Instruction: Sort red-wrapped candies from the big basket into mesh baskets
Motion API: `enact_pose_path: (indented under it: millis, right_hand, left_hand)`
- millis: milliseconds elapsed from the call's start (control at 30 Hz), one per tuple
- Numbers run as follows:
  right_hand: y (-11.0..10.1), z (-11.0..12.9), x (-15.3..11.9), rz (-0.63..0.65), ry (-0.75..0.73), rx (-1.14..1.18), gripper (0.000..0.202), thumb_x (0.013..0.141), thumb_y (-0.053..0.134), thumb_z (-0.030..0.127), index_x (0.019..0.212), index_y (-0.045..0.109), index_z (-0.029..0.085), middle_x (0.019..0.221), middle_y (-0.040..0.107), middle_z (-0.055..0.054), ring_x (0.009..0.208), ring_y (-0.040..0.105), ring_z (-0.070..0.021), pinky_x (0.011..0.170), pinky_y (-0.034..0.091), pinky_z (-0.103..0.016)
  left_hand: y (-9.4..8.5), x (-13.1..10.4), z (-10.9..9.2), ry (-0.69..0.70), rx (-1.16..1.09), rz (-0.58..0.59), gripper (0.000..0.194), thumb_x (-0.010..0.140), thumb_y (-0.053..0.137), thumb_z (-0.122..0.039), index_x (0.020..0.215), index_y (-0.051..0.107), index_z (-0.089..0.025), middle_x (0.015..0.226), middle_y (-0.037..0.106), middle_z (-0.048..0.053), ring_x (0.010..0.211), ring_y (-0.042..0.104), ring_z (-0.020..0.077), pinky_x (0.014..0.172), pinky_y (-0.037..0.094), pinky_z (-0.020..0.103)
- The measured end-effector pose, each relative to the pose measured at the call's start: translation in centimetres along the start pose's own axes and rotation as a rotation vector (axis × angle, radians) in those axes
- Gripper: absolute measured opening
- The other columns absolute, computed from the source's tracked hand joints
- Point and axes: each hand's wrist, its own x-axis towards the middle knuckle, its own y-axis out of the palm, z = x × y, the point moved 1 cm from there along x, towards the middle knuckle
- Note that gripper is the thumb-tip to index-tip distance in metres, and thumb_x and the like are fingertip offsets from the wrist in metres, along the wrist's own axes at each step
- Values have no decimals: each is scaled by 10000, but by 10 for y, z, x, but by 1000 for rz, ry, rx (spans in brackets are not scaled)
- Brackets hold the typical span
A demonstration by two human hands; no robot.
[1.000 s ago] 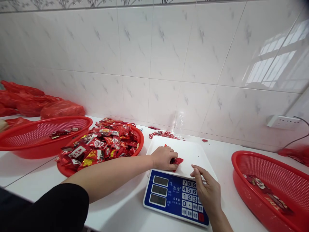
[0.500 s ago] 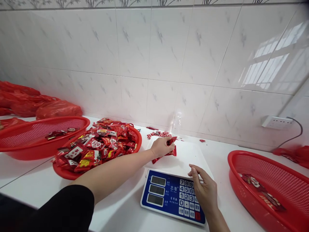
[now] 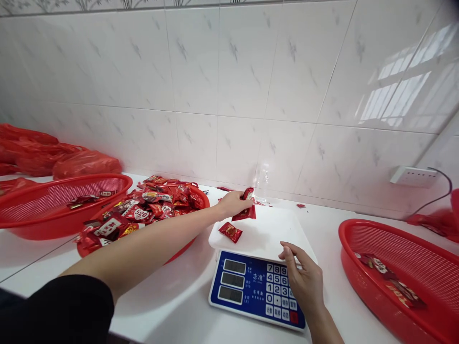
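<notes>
My left hand is closed on red-wrapped snack packets, held just above the white weighing plate of a digital scale. How many packets are in the grip I cannot tell. One small red packet lies loose on the plate's left part. My right hand holds nothing; its fingers are loosely bent, with the thumb a little apart from the index finger. It hovers by the plate's front edge, over the right side of the scale's blue keypad panel and hiding some keys.
A red basket heaped with red packets stands left of the scale, partly behind my left arm. Farther left is another red basket with a few packets. A third basket is at right. Red plastic bags lie against the tiled wall.
My left hand has lifted slightly and shifted left with packets in its grip. A small packet now lies apart from it on the plate. My right hand has hardly moved.
</notes>
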Motion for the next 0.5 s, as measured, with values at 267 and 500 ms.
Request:
enact_pose_path:
  millis: [267,500]
  right_hand:
    - [0,-2,0,38,-29,-22,316,906,492,428,974,690,191,796,713,-45,730,676,-181,641,553,-287]
    - [2,2,-1,0,3,-7,362,902,470,473,945,695,193,773,712,-44,699,676,-182,623,549,-290]
  left_hand:
    - [-4,-42,6,41,616,364,232,670,545,-419,734,632,-214,751,688,60,691,622,267,574,422,321]
    - [4,-53,14,99,695,313,336,744,482,-480,835,675,-221,768,698,84,713,637,284,638,451,369]
